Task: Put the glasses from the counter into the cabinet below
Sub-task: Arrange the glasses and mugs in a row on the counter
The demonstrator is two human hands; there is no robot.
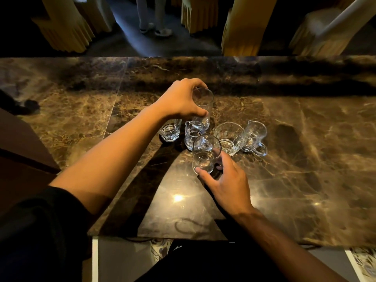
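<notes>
Two hands, each gripping a glass on the marble counter (pixel 305 139).
Left hand (pixel 181 100) clasps the tall glass (pixel 203 106); right hand (pixel 227 180) holds the short glass (pixel 205 153).

Counter (pixel 305 139) — glossy brown marble, veined; glasses (pixel 230 137) — clear, smooth, shiny; sleeve (pixel 40 216) — matt black cloth.

Black sleeve (pixel 40 216) pushed up, bare forearms.

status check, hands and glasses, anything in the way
Left hand grips tall glass. Right hand grips short glass. Four more glasses on counter, crowded close together. Cabinet out of view.
</notes>
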